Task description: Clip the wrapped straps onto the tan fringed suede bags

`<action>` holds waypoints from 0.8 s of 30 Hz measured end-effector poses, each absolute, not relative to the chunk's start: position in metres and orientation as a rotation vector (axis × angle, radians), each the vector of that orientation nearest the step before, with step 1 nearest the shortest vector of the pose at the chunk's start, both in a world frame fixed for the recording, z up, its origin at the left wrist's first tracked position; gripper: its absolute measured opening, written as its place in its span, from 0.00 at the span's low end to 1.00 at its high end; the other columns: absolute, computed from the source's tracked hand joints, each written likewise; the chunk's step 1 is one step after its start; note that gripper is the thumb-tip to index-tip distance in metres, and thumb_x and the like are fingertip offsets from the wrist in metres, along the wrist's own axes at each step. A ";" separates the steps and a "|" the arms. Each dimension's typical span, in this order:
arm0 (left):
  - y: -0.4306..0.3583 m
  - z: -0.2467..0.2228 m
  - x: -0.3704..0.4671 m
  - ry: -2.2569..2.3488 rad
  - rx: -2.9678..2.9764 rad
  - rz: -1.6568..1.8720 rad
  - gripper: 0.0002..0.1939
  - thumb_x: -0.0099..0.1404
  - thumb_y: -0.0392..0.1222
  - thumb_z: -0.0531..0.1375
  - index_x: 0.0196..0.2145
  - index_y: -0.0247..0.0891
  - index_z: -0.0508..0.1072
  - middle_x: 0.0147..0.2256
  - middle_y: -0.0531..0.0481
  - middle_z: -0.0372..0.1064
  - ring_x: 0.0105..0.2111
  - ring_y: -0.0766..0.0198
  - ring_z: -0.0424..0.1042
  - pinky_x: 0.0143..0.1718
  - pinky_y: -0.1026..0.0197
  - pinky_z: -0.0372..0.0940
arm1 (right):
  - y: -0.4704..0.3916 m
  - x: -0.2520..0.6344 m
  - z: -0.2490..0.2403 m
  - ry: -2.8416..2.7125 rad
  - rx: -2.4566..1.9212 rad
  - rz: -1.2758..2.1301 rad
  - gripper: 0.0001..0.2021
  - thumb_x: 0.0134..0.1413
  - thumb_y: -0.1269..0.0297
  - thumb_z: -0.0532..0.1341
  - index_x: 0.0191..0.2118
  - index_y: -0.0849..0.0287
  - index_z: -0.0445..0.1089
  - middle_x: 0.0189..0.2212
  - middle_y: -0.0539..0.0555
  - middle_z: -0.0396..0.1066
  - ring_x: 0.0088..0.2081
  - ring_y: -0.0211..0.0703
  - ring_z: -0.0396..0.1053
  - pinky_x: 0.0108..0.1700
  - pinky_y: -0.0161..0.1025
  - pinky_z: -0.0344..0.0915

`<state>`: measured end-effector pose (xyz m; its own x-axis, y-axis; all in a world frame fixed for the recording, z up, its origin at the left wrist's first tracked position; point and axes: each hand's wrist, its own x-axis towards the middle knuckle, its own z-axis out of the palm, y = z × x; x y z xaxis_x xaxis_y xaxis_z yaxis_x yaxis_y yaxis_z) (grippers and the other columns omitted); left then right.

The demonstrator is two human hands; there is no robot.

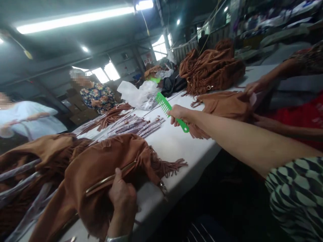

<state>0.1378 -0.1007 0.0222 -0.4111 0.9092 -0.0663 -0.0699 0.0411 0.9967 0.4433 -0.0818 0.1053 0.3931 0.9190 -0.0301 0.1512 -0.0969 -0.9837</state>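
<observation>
Fringe (173, 166) spills from the side of a brown bag (121, 151) that lies along the near edge of the white surface (161, 146). The left hand (122, 193) grips this bag, thumb pressed beside its gold zipper (111, 178) and fingers curled under; what the bag contains is hidden. Above the surface, near the same edge, the right hand (178, 114) closes around the handle of a green comb (164, 101), teeth pointing away from the wrist. Slim plastic sleeves (126, 126) enclose long strips in the middle of the surface, and a crumpled clear bag (141, 95) sits toward the far edge, its contents unclear. Farther right, another person's hands (254, 89) hold a second brown bag (227, 104), just in front of a heap of brown bags (212, 69). Cartons (82, 116) stand beyond the far edge.
</observation>
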 end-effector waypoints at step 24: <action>-0.104 0.154 0.223 1.199 1.071 1.898 0.19 0.46 0.39 0.65 0.37 0.30 0.71 0.37 0.49 0.69 0.35 0.61 0.72 0.37 0.59 0.71 | -0.157 0.403 -0.025 -0.635 -1.068 0.726 0.08 0.49 0.60 0.56 0.29 0.58 0.58 0.16 0.45 0.63 0.15 0.33 0.59 0.16 0.30 0.58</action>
